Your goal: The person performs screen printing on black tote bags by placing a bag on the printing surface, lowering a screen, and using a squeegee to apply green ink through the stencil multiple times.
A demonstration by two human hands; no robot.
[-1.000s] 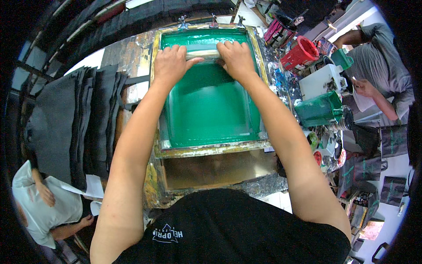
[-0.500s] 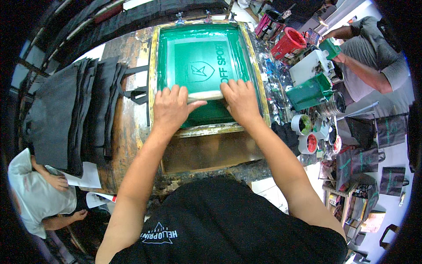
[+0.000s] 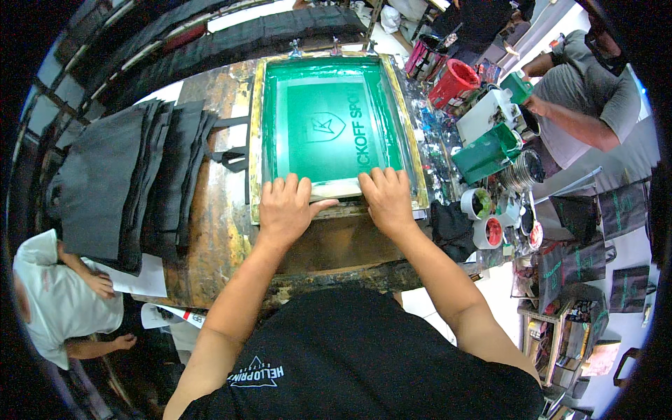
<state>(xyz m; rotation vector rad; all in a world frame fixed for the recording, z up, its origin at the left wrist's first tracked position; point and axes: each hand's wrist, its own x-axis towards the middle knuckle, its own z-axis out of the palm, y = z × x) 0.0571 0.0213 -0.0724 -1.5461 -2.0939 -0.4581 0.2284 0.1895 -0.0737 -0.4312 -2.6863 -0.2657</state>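
– Where are our hands?
– Our left hand (image 3: pixel 283 208) and right hand (image 3: pixel 387 199) both press down on the long scraper bar (image 3: pixel 334 189), fingers closed over it, one hand at each end.
– And where is the bar?
– At the near end of the green printing screen (image 3: pixel 329 126), right by its wooden frame (image 3: pixel 255 140).
– What else do we see?
– A pile of black bags (image 3: pixel 126 182) on our left. Paint pots (image 3: pixel 483 217) and a red bucket (image 3: pixel 455 80) on our right

squeegee (image 3: pixel 336 189): mostly hidden under hands | blade edge: unseen
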